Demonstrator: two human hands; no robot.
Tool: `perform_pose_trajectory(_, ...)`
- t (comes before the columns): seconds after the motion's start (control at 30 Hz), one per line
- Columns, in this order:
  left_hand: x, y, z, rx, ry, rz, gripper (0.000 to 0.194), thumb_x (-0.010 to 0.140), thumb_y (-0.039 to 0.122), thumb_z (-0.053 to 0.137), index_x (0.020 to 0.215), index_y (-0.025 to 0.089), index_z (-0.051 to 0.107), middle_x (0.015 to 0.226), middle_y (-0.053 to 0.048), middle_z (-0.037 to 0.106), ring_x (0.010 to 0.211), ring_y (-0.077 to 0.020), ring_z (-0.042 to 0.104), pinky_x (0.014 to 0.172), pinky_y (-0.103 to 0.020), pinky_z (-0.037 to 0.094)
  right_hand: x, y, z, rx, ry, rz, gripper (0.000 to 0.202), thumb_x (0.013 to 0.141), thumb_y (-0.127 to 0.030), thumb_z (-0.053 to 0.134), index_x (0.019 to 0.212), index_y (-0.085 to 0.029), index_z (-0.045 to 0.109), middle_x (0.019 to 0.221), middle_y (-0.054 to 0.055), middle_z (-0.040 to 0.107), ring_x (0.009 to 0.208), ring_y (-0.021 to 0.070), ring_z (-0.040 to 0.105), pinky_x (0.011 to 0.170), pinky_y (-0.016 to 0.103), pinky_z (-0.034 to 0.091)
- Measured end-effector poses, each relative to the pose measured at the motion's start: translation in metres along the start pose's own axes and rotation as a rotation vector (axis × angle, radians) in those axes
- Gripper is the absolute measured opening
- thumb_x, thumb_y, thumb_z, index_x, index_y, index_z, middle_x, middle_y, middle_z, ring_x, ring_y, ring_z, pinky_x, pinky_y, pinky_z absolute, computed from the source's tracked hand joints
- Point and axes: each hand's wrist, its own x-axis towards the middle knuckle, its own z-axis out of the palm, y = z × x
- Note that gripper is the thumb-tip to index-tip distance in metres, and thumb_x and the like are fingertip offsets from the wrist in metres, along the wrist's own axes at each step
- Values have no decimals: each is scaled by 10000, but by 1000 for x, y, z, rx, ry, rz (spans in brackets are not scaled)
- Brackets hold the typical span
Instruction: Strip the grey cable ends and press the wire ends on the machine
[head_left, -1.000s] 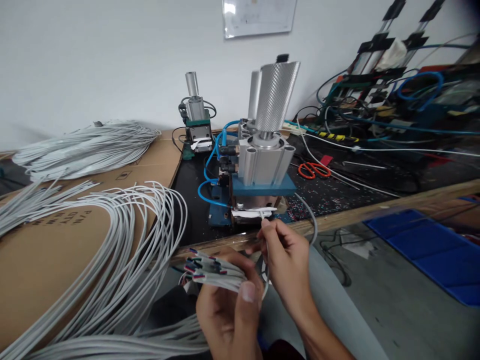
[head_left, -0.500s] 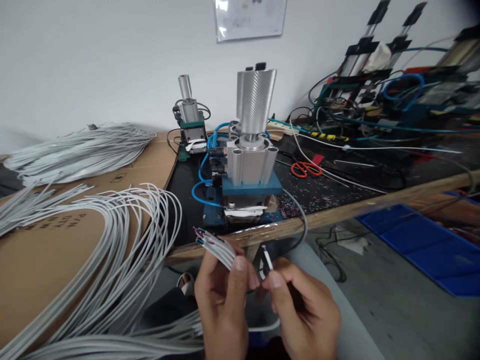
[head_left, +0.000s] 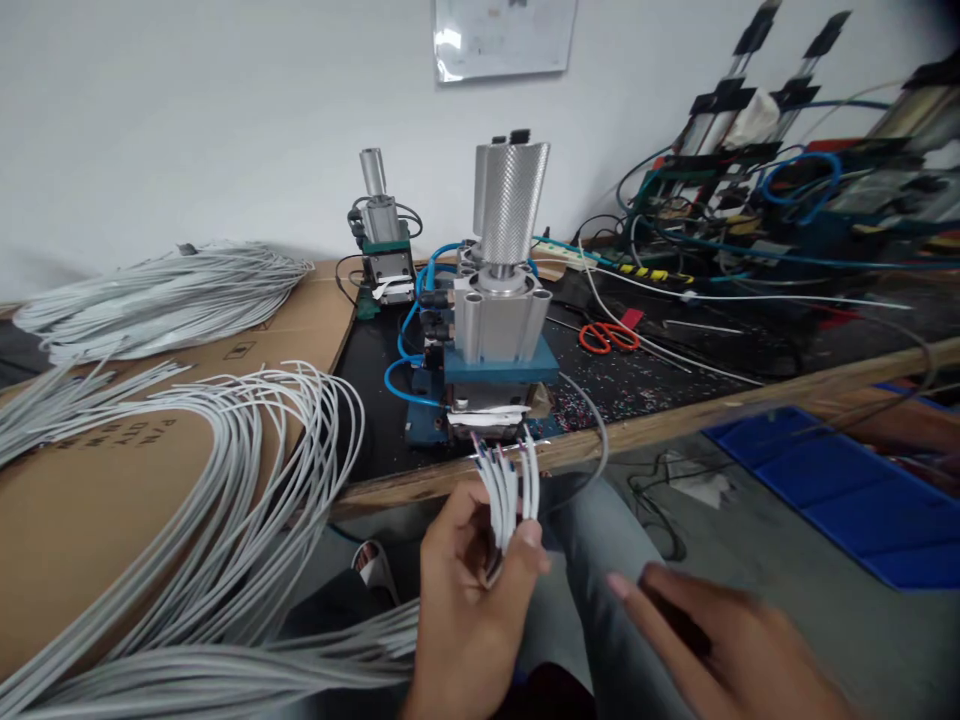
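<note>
My left hand (head_left: 476,600) is closed around a bunch of white cables (head_left: 504,495) whose stripped ends, with small coloured wires, point up and away from me. The thumb presses across the near side of the bunch. Just beyond these ends stands a pneumatic press (head_left: 502,310) with a knurled silver cylinder on a blue plate. Lower right, my right hand (head_left: 720,640) is apart from the cables, somewhat blurred, its thumb and forefinger loosely spread with nothing visible between them. Long white cables (head_left: 225,670) run left from beneath my left hand.
Bundles of white cable (head_left: 165,300) lie on cardboard (head_left: 112,520) at left. A smaller press (head_left: 384,235) stands behind. Orange-handled scissors (head_left: 606,338) and wire scraps lie on the black bench top. A blue tray (head_left: 840,510) is below right; my leg (head_left: 600,560) is under the hands.
My right hand has let go of a single cable and moved down to the right. That cable now appears among the bunch in my left hand, which has turned more upright.
</note>
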Motion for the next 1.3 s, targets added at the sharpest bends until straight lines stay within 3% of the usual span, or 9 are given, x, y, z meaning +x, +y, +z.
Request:
perform_pose_trajectory(0.1,-3,3,0,46,-162,-15,134,919,303,666,882,174,669,738,-4,632,678,-139,569,657,-223,465,24,-36,-11,188,192,-67,149,931,-332,646,1014,-243,731,810,38,737,632,185,704,556,248,564)
perform_pose_trajectory(0.23,-1,4,-3,88,-308,20,146,962,305,611,923,180,677,854,-33,678,793,-173,619,764,-265,492,47,-66,-1,392,209,-59,179,975,-242,584,911,-239,751,814,25,700,636,146,648,562,231,526)
perform_pose_trajectory(0.37,0,-2,-4,25,-137,73,151,965,326,619,1003,207,704,973,-50,719,923,-195,653,855,-282,494,43,-63,13,533,306,-52,158,987,-227,566,901,-241,698,828,10,664,726,152,639,670,249,518)
perform_pose_trajectory(0.47,-3,-4,-3,-81,44,61,183,933,380,668,973,206,708,776,-8,671,645,-131,583,634,-224,478,34,-55,14,592,101,-75,270,1025,-263,485,808,-222,640,774,9,624,721,155,629,656,250,490)
perform_pose_trajectory(0.57,-8,0,2,-126,34,-16,232,847,411,763,897,188,721,712,-2,653,562,-110,530,553,-212,444,28,-49,12,531,-82,-79,294,1030,-265,481,769,-208,603,739,-2,573,682,137,604,618,232,454)
perform_pose_trajectory(0.83,-7,9,4,-125,-54,-51,206,860,373,723,769,194,681,597,15,603,537,-112,490,518,-206,397,23,-41,15,431,-129,-88,236,1018,-246,500,806,-211,598,755,3,563,698,144,605,625,233,464)
perform_pose_trajectory(1.1,0,7,-4,209,-160,133,145,797,180,594,676,198,515,570,50,432,520,-100,371,492,-214,315,28,-47,15,478,-92,-85,216,1021,-258,483,866,-220,627,793,19,636,748,172,648,691,261,511)
perform_pose_trajectory(1.17,2,9,-8,297,-250,136,182,794,171,555,647,208,455,577,49,408,534,-106,362,502,-227,300,34,-42,9,473,-159,-119,238,1019,-241,486,832,-218,632,766,12,648,717,165,649,672,260,500)
perform_pose_trajectory(1.3,8,9,-12,475,-541,19,168,717,69,529,635,201,463,596,52,444,560,-105,390,535,-240,280,45,-28,0,410,-455,-250,224,994,-250,563,797,-228,669,762,0,706,716,168,673,699,271,502)
